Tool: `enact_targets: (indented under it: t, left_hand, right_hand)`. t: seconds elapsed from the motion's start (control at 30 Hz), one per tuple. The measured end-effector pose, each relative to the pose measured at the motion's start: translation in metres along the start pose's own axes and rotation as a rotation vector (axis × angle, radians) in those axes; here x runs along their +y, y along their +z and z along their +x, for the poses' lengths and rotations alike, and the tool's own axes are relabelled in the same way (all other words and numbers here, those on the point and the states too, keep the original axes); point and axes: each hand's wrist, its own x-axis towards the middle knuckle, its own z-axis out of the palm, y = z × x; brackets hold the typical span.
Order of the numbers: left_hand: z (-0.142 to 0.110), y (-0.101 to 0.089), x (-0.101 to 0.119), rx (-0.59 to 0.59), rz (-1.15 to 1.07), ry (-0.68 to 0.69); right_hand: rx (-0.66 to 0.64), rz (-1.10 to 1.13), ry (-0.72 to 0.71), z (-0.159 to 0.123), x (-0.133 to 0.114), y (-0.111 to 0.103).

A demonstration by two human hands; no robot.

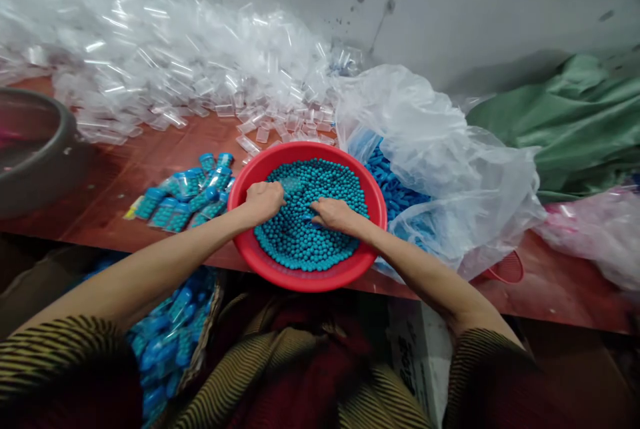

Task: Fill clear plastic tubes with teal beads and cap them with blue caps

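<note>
A red plastic basin (307, 280) full of small turquoise beads (310, 249) stands at the table's front edge. Over the left part of the beads, my left hand (265, 203) is closed round a clear plastic container (294, 185), which tilts down into them. My right hand (335, 214) hovers at the middle of the basin, fingers pinched on a small blue cap (307, 217). To the left of the basin lies a group of bead-filled containers (180, 199) with blue caps. Blue caps (390, 179) spill inside a clear plastic bag (445, 149) on the right.
Empty clear containers (200, 75) are heaped along the wall. A grey tub (65, 142) stands far left. Green sheeting (560, 129) and a pink-tinted bag (595, 229) lie right. Below the table, a box holds more filled containers (173, 329).
</note>
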Motion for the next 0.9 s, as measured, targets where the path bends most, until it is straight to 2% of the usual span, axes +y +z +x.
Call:
enact_targets:
  t: [0.1,0.2,0.27,0.33,0.43,0.5,0.6,0.73,0.83,0.9]
  left_hand:
    - [0.006,0.004,0.004,-0.008,-0.013,0.019]
    - [0.009,0.007,0.008,-0.034,-0.033,0.079]
    - [0.013,0.01,0.01,-0.067,-0.062,0.123]
    - [0.018,0.014,0.012,-0.108,-0.106,0.157]
    - [0.025,0.02,0.019,-0.181,-0.199,0.163]
    - [0.029,0.023,0.027,-0.227,-0.275,0.133]
    - [0.036,0.026,0.046,-0.263,-0.41,0.062]
    - [0.053,0.028,0.078,-0.294,-0.65,-0.038]
    - [0.066,0.027,0.097,-0.306,-0.909,-0.087]
    - [0.069,0.026,0.102,-0.309,-1.129,-0.063]
  right_hand:
    - [0.055,0.056,0.058,0.001,0.005,-0.003]
    - [0.08,0.035,-0.023,0.0,-0.005,0.0]
    - [0.041,0.02,-0.089,-0.001,-0.014,0.003]
    - [-0.021,0.03,-0.095,-0.001,-0.017,0.004]
    - [-0.082,0.056,-0.048,-0.003,-0.007,0.001]
    - [-0.075,0.071,-0.018,-0.008,0.006,-0.004]
    - [0.008,0.158,0.064,-0.021,0.022,-0.01]
    - [0.232,0.414,0.171,-0.037,0.032,-0.008]
    - [0.385,0.649,0.187,-0.041,0.035,0.0]
    - [0.412,0.763,0.182,-0.042,0.037,0.003]
